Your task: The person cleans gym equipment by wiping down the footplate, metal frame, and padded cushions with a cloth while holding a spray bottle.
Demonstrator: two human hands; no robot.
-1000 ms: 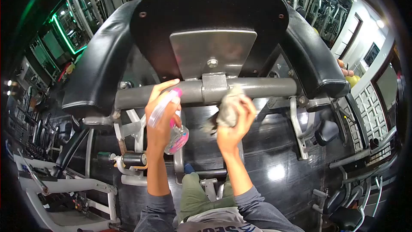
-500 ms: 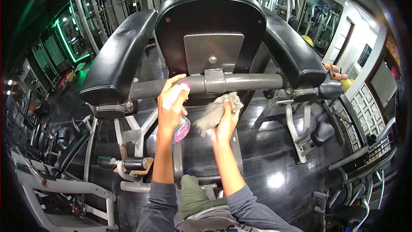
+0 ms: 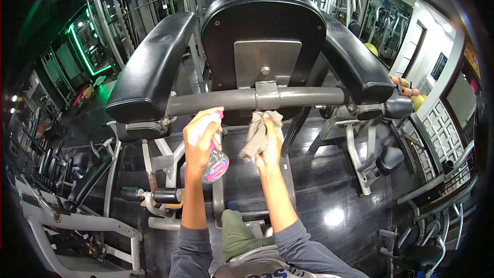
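Observation:
My left hand [image 3: 199, 141] is closed around the neck of a spray bottle [image 3: 216, 168], a clear one with a pink label and a pink-and-white spray head. Bunched in my right hand [image 3: 271, 149] is a grey-beige cloth [image 3: 256, 136]. Both hands are just below a grey metal crossbar [image 3: 216, 101] of a gym machine; the cloth's top is close under the bar, and I cannot tell if it touches. Behind the bar stands a black padded backrest [image 3: 265, 15] with a bolted metal plate [image 3: 267, 62]. My fingers partly hide the spray head.
Black arm pads [image 3: 149, 67] flank the backrest, the right pad [image 3: 357, 62] reaching toward me. A machine with foam rollers [image 3: 152, 194] stands lower left, and a grey frame [image 3: 77, 221] beyond it. Another bench [image 3: 360, 159] is on the right, over a dark, shiny floor [image 3: 329, 195].
My left hand has dropped from the crossbar with the spray bottle, which now shows more below the hand. The cloth has turned more upright in my right hand. The view has shifted slightly.

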